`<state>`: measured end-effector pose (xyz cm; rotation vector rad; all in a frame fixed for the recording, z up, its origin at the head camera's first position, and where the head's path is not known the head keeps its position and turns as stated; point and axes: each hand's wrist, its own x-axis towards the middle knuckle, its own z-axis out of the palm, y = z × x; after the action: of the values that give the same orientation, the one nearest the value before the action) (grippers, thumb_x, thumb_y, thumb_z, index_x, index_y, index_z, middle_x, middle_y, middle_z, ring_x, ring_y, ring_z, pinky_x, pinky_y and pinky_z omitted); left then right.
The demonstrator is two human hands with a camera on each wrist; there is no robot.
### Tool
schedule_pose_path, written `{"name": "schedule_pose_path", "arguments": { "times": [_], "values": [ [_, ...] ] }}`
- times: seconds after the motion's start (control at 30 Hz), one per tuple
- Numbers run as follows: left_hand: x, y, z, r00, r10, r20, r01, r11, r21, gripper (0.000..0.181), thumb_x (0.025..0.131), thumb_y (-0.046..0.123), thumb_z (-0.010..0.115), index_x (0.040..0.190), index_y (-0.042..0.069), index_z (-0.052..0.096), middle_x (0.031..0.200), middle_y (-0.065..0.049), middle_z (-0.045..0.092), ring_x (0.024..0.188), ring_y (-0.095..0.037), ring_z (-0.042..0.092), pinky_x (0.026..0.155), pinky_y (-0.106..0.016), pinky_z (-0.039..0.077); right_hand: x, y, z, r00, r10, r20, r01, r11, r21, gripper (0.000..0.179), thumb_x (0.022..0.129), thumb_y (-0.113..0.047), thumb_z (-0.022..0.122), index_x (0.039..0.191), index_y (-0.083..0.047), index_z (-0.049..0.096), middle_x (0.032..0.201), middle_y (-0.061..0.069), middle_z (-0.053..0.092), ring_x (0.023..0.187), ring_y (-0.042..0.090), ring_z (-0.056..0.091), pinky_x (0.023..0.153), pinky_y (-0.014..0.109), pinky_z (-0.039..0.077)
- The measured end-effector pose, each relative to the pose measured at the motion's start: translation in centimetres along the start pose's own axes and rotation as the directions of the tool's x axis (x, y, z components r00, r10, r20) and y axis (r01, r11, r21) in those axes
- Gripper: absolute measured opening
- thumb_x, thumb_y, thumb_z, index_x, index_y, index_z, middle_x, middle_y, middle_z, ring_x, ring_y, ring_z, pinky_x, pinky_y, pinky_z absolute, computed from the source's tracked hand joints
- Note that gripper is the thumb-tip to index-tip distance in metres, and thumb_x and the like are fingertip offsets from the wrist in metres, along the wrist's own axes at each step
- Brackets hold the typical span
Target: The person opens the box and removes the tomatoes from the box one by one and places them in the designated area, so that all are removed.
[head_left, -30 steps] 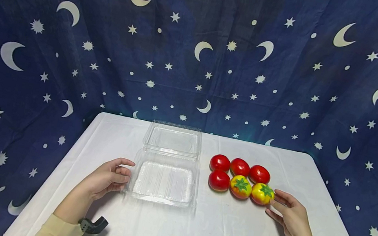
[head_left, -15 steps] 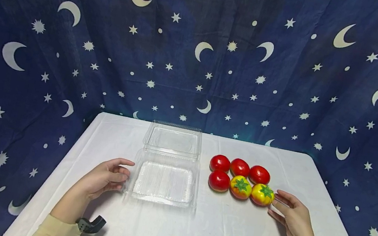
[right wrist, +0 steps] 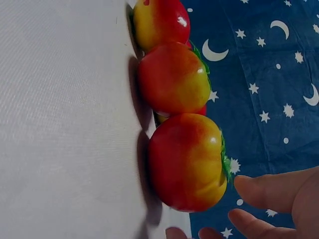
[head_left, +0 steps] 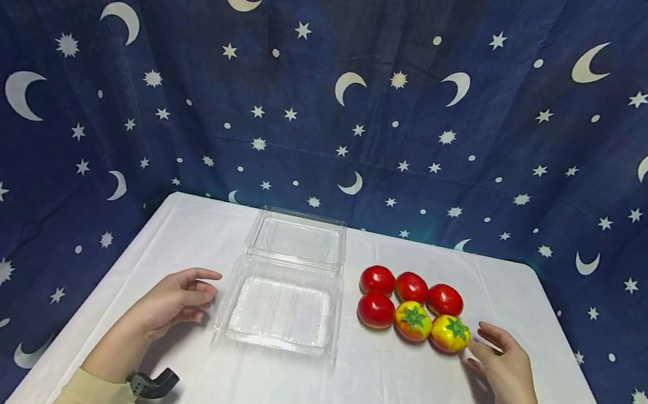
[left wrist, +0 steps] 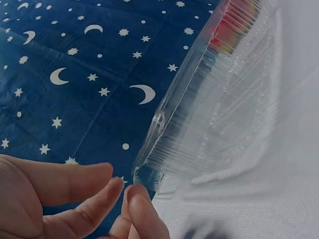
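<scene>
My left hand [head_left: 174, 302] is beside the left edge of a clear plastic clamshell box [head_left: 281, 312], its fingers loosely bent around nothing. The box lies with its lid [head_left: 295, 238] folded back. In the left wrist view, the fingertips are near a corner of the box [left wrist: 214, 114]. On the right, my right hand [head_left: 502, 368] holds nothing, fingers spread a little beside the nearest yellow-red tomato [head_left: 447, 337]. Its fingertips are right by that tomato [right wrist: 187, 164] in the right wrist view. A second yellow-red tomato [head_left: 411, 325] with a green leafy top adjoins it.
Several red tomatoes, including a front-left one [head_left: 375, 310] and a back-right one [head_left: 445, 299], complete two short rows. A white cloth covers the table [head_left: 292, 402]. Behind hangs a dark blue curtain [head_left: 310, 87] with moons and stars.
My left hand has drawn back leftward from the box's edge. My right hand has shifted slightly right, away from the nearest tomato. Box and tomatoes stay put.
</scene>
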<state>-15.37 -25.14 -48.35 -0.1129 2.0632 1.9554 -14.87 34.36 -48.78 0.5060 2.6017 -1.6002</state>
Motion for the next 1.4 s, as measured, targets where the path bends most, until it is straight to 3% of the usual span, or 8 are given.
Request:
{"name": "schedule_pose_path", "arguments": {
  "times": [0.13,0.23,0.3,0.43,0.73,1.03,1.23,1.4],
  "values": [
    [0.1,0.1,0.1,0.999,0.017,-0.033,-0.017,1.000,0.016,0.058,0.101,0.002,0.063,0.154,-0.009,0.044,0.107,-0.001,0.069,0.086,-0.011,0.066,0.071,-0.027,0.061,-0.3,-0.7,0.2,0.999,-0.013,-0.050,0.008,0.994,-0.107,0.064,0.106,-0.024,0.065,0.161,0.001,0.042,0.162,0.028,0.046,0.122,0.018,0.065,0.078,0.013,0.060],
    [0.1,0.1,0.2,0.998,0.028,-0.061,-0.027,0.999,0.029,0.058,0.100,0.001,0.062,0.154,-0.008,0.043,0.111,-0.004,0.069,0.088,-0.011,0.066,0.073,-0.029,0.061,-0.5,-1.4,0.2,0.997,-0.024,-0.074,0.010,0.983,-0.182,0.065,0.107,-0.027,0.063,0.161,0.000,0.041,0.164,0.028,0.044,0.144,0.045,0.050,0.093,0.029,0.064],
    [0.1,0.2,0.3,0.996,0.033,-0.080,-0.030,0.999,0.042,0.059,0.099,0.001,0.063,0.154,-0.008,0.044,0.115,-0.006,0.068,0.089,-0.011,0.066,0.073,-0.029,0.061,-0.6,-1.8,0.3,0.996,-0.033,-0.083,0.014,0.974,-0.226,0.065,0.107,-0.029,0.062,0.162,-0.002,0.040,0.166,0.028,0.042,0.150,0.051,0.043,0.109,0.048,0.058],
    [0.1,0.4,0.6,0.991,0.034,-0.127,-0.025,0.997,0.073,0.057,0.099,0.002,0.064,0.152,-0.007,0.047,0.122,-0.013,0.068,0.091,-0.013,0.068,0.075,-0.031,0.060,-0.8,-2.5,0.4,0.994,-0.053,-0.093,0.024,0.956,-0.292,0.066,0.108,-0.031,0.060,0.164,-0.005,0.038,0.168,0.030,0.038,0.152,0.055,0.038,0.120,0.075,0.034],
    [-0.1,0.9,1.3,0.977,0.065,-0.204,-0.022,0.978,0.206,0.054,0.106,0.015,0.063,0.156,-0.001,0.048,0.146,-0.028,0.060,0.118,-0.027,0.069,0.090,-0.035,0.062,-1.7,-4.1,1.5,0.989,-0.098,-0.110,0.051,0.929,-0.367,0.073,0.109,-0.039,0.057,0.169,-0.007,0.031,0.169,0.035,0.031,0.153,0.058,0.034,0.119,0.077,0.035],
    [-0.5,1.8,1.3,0.935,0.182,-0.304,-0.083,0.947,0.310,0.059,0.110,0.026,0.059,0.164,0.011,0.041,0.162,-0.020,0.053,0.142,-0.036,0.059,0.097,-0.022,0.054,-2.5,-5.7,3.3,0.983,-0.158,-0.096,0.103,0.900,-0.423,0.079,0.110,-0.047,0.051,0.172,-0.010,0.020,0.173,0.032,0.024,0.157,0.058,0.025,0.119,0.081,0.030],
    [-0.9,2.1,1.5,0.924,0.233,-0.304,-0.105,0.917,0.384,0.064,0.111,0.035,0.057,0.166,0.009,0.036,0.167,-0.023,0.045,0.152,-0.044,0.048,0.119,-0.058,0.047,-3.1,-6.1,4.7,0.948,-0.311,-0.070,0.244,0.850,-0.467,0.076,0.110,-0.041,0.054,0.170,-0.005,0.025,0.171,0.032,0.029,0.156,0.058,0.027,0.115,0.083,0.032],
    [-1.1,2.0,1.7,0.922,0.247,-0.298,-0.093,0.889,0.449,0.071,0.112,0.045,0.054,0.169,0.010,0.031,0.172,-0.024,0.037,0.157,-0.046,0.041,0.126,-0.063,0.038,-3.6,-6.6,6.0,0.908,-0.418,-0.035,0.350,0.800,-0.487,0.074,0.111,-0.039,0.053,0.170,-0.004,0.025,0.172,0.032,0.027,0.157,0.060,0.022,0.117,0.086,0.025]
  ]
}}
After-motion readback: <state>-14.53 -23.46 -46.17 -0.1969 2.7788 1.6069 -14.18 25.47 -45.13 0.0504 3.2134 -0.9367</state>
